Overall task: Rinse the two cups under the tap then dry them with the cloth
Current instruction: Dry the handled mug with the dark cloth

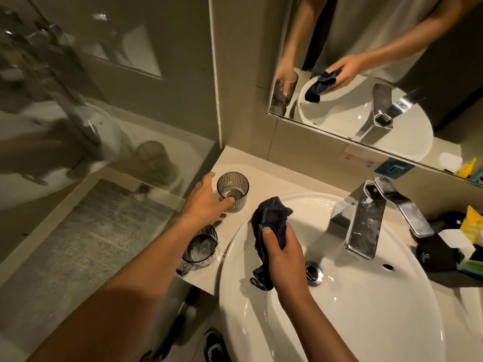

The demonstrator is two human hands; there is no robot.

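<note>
Two ribbed cups, far cup (232, 192) and near cup (201, 246), stand on the pale counter (274, 184) left of the basin (366, 322), left hand (206, 202) spread beside the far one, right hand (283, 259) clutching the dark cloth (269, 218) over the bowl, tap (363, 218) behind, mirror (392, 61) above.

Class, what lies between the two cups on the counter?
In the head view, the left hand lies between the far cup and near cup.
</note>
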